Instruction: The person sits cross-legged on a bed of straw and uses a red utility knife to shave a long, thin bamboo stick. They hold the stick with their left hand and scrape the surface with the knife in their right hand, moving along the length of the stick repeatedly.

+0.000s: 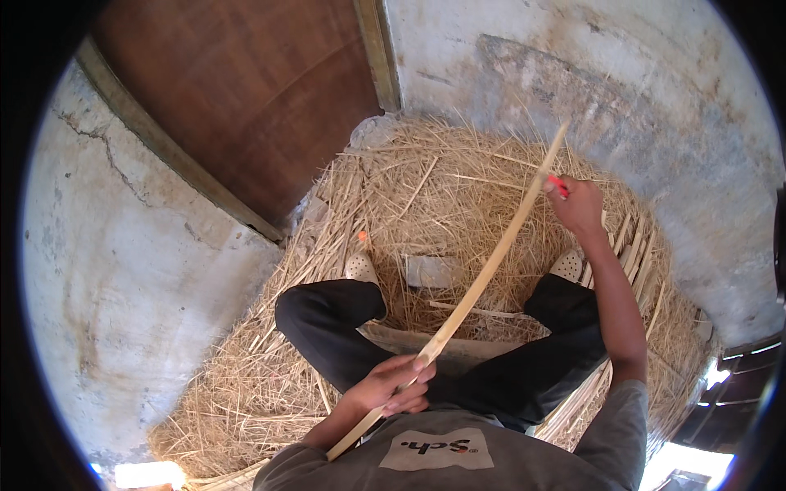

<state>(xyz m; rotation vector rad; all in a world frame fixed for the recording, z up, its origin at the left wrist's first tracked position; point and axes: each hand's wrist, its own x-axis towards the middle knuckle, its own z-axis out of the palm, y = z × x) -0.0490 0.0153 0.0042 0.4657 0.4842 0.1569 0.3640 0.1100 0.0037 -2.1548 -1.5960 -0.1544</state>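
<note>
A long pale bamboo strip (491, 263) slants from beside my left side up to the far right. My left hand (395, 388) is closed around its lower part, close to my body. My right hand (580, 206), with the arm stretched out, is closed on a small red tool (558, 185) beside the strip's far end. Only the red part of the tool shows clearly; whether it has a blade I cannot tell. The tool lies against or very near the strip.
Straw-like shavings (475, 176) cover the floor. A grey block (432, 272) lies between my feet, with a small orange ball (362, 236) farther left. More cut strips (634, 250) lie at the right. Stained walls (622, 90) and a brown door (246, 90) enclose the corner.
</note>
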